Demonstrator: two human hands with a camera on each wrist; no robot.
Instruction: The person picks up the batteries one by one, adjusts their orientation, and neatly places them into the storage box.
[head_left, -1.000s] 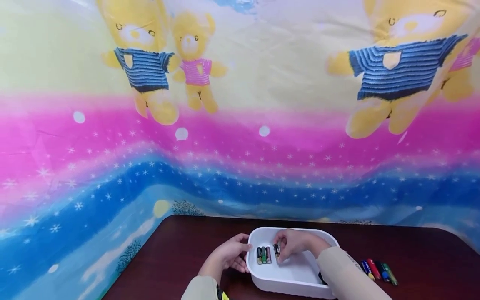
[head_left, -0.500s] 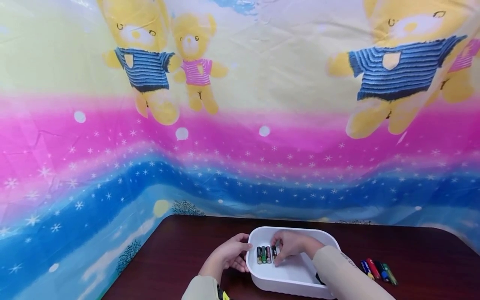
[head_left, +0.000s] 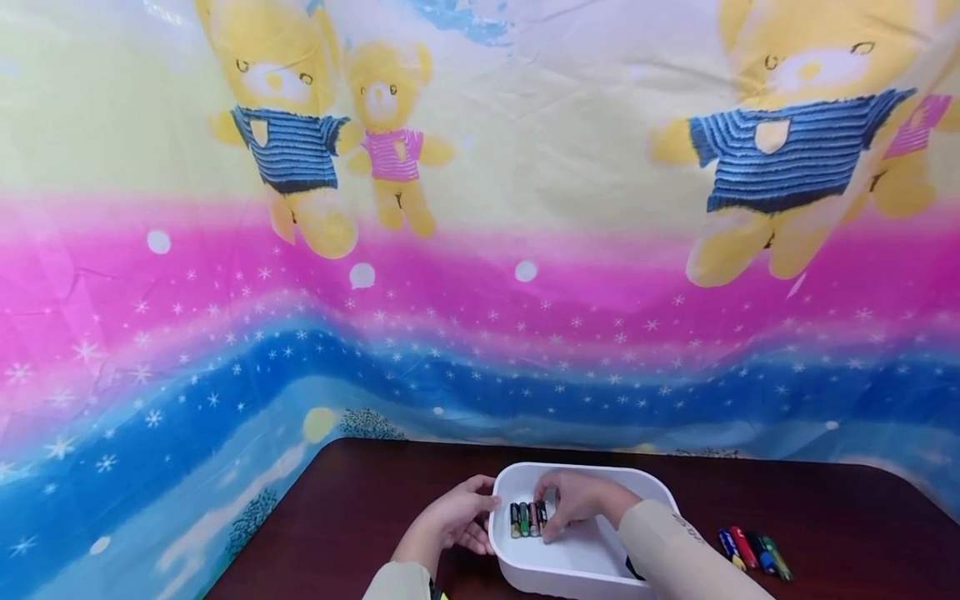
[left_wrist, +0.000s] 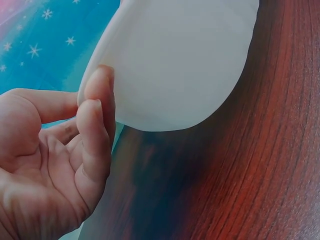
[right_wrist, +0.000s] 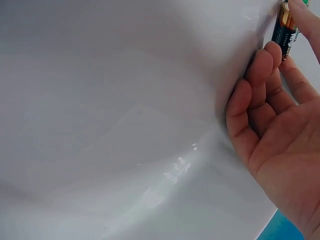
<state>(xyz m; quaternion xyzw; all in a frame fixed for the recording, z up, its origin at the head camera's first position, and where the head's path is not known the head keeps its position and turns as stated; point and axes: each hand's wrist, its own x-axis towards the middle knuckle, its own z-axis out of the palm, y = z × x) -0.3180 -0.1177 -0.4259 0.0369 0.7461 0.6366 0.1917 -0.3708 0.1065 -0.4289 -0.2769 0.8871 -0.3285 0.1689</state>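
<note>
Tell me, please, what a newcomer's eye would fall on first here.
Probably the bright backdrop printed with yellow bears, filling most of the head view. Below it, a white tray stands on the dark table; the left hand grips its left end while the right hand pinches a battery inside.

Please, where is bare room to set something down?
The dark table is bare left of the left hand and right of the loose batteries. In the white tray, floor is bare between right hand and near wall. Crowded: the tray's left end, four batteries side by side.

Lettering on the right sleeve (head_left: pixel 678 550) and battery (right_wrist: pixel 285 34) is illegible.
</note>
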